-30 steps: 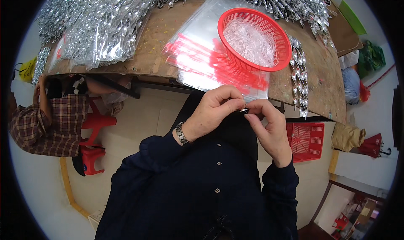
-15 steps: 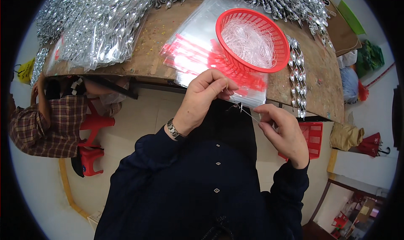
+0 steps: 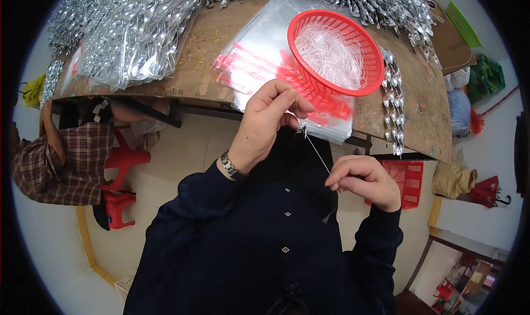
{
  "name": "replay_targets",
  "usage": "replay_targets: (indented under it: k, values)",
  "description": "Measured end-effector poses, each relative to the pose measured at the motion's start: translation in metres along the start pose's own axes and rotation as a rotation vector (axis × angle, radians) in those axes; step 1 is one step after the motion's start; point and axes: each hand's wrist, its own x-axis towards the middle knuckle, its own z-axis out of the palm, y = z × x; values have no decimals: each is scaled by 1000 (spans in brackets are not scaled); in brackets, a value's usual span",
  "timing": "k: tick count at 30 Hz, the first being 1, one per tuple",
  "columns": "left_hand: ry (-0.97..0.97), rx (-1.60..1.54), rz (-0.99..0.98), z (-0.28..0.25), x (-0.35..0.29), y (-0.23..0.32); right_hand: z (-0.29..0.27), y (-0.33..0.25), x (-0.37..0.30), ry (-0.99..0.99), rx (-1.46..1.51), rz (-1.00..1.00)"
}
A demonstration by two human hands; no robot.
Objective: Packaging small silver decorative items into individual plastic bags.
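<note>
A thin pale string runs taut between my two hands, in front of the table edge. My left hand, with a metal watch on the wrist, pinches its upper end. Just below those fingers sits a small knot or dark bit, too small to make out. Lower and to the right, my right hand is closed on the other end, and a loose tail hangs beneath it. Beyond my hands, a red plastic basket full of white-pink strings stands on clear plastic bags with red tops.
Silver twisted spiral ornaments are heaped at the table's left, with more at the back right. Several silver spirals hang over the edge beside the basket. A person in a plaid shirt sits left near red stools. A red crate stands below right.
My right hand has moved down and slightly left, drawing the string out longer and tauter. The left hand has lifted slightly, keeping its pinch.
</note>
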Motion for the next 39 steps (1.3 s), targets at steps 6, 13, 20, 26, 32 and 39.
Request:
replay_targets:
  k: [6, 13, 20, 26, 32, 39]
  values:
    - [2, -39, 0, 0, 1, -2, 14, -3, 3, 146, 42, -157]
    - [2, -37, -11, -4, 1, -2, 13, 3, 0, 249, 119, -364]
    - [0, -57, -50, -4, 2, -5, 10, 9, -5, 175, 289, -505]
    - [13, -61, -37, -5, 2, -4, 13, 0, -6, 266, 190, -577]
    - [-24, -19, -18, 2, 0, 5, 25, -17, 0, 598, 178, -380]
    - [-95, 94, -12, 16, -1, 18, 25, -10, 29, 678, 104, -477]
